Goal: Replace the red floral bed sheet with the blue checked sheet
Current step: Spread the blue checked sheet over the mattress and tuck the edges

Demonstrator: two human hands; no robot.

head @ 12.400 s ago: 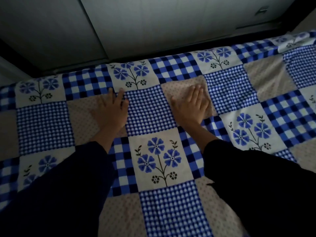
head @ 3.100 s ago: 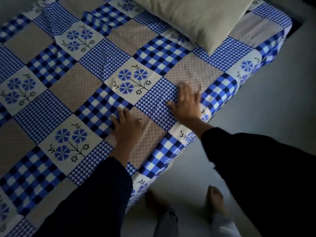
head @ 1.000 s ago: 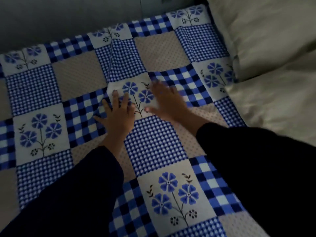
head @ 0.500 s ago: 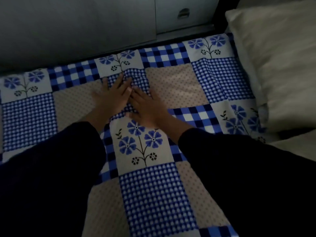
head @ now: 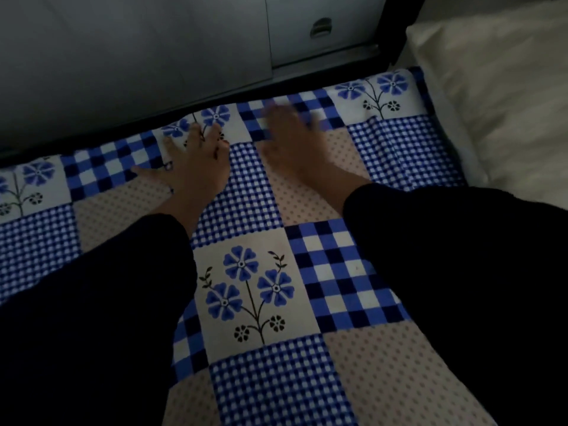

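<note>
With both your left hand (head: 196,162) and right hand (head: 290,139) flat, fingers spread, holding nothing at twelve o'clock on the blue checked sheet (head: 252,290), pushing outward could drag it askew.

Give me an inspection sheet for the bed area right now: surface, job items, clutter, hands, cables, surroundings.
Surface: bed, covered edge to edge where visible.
Job's things: blue checked sheet spread flat; red floral sheet not seen.
Clutter: pillow at right, on the sheet's edge.
Hands: left hand flat, fingers spread near the far edge; right hand open, flat, blurred; no grip on anything.
Cables: nothing seen.
Surroundings: grey cabinet with recessed handle behind the bed.
</note>
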